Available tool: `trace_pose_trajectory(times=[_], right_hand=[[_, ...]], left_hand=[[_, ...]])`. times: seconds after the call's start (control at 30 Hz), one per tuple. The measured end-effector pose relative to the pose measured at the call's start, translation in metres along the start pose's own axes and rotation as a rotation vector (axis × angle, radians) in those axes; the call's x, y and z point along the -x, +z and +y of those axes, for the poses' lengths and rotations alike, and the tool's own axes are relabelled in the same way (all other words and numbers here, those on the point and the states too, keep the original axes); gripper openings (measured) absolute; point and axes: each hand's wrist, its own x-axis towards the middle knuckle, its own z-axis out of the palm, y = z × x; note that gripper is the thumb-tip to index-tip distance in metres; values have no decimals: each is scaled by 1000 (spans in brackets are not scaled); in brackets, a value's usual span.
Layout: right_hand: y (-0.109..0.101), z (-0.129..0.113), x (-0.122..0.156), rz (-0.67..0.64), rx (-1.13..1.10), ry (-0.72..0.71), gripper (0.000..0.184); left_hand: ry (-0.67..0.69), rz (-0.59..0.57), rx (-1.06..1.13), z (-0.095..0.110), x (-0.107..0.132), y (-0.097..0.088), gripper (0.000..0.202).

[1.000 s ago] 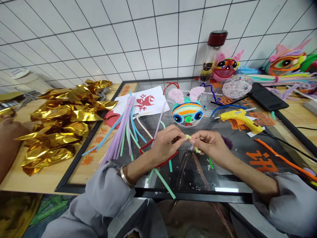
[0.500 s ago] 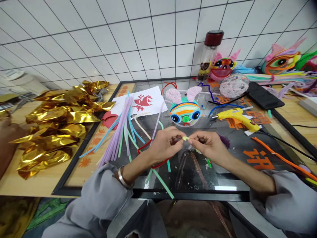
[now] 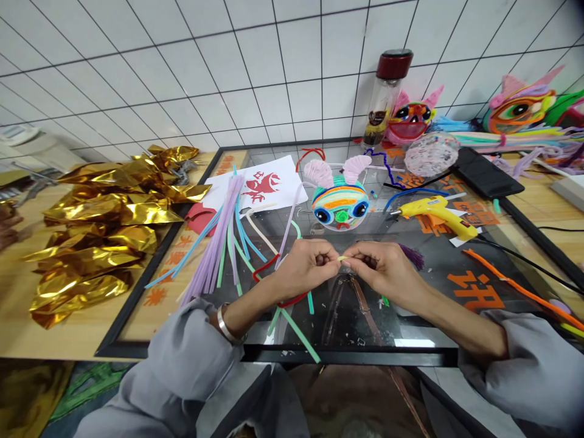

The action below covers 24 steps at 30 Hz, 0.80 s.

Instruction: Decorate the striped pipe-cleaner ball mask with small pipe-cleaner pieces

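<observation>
Between the fingertips of my left hand (image 3: 306, 263) and my right hand (image 3: 382, 265) is a small pale-yellow piece (image 3: 342, 258), probably pipe cleaner; the fingers cover most of it. Both hands pinch it above the dark glass tabletop. Just behind them sits an animal head (image 3: 341, 204) made of coloured pipe cleaners, with pink ears, big blue-black eyes and a green nose. Left of my left hand lies a fanned bundle of lilac, blue and green pipe cleaners (image 3: 219, 243). A purple tassel (image 3: 412, 257) shows behind my right hand.
A yellow glue gun (image 3: 435, 214) with its cord lies to the right, near a black phone (image 3: 488, 173). A bottle (image 3: 383, 103) and finished heads (image 3: 410, 118) stand along the tiled wall. Gold foil (image 3: 109, 213) covers the left; another person's hand (image 3: 8, 225) is at the edge.
My fingertips have drawn closer together around the yellow piece, so less of it shows. The other person's hand at the left has moved back toward the edge.
</observation>
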Motion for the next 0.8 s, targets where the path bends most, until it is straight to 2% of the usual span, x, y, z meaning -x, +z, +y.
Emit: trace_pose_trajectory(times=[0.1, 0.2, 0.3, 0.5, 0.67, 0.8], right_hand=[[-4, 2, -2, 14, -66, 7, 12], [-8, 1, -2, 30, -58, -19, 13], [-8, -5, -1, 68, -21, -64, 13], [7, -10, 3, 230, 254, -324, 15], [16, -9, 2, 385, 582, -368, 16], [15, -9, 1, 461, 604, -392, 8]], left_hand=[[-145, 61, 228, 2, -2, 0, 19], [-220, 97, 384, 4, -4, 0, 20], [-280, 182, 551, 9, -5, 4, 18], [-340, 303, 900, 16, -6, 18, 23], [-410, 329, 1071, 16, -5, 29, 27], [-425, 345, 1106, 16, -3, 32, 27]])
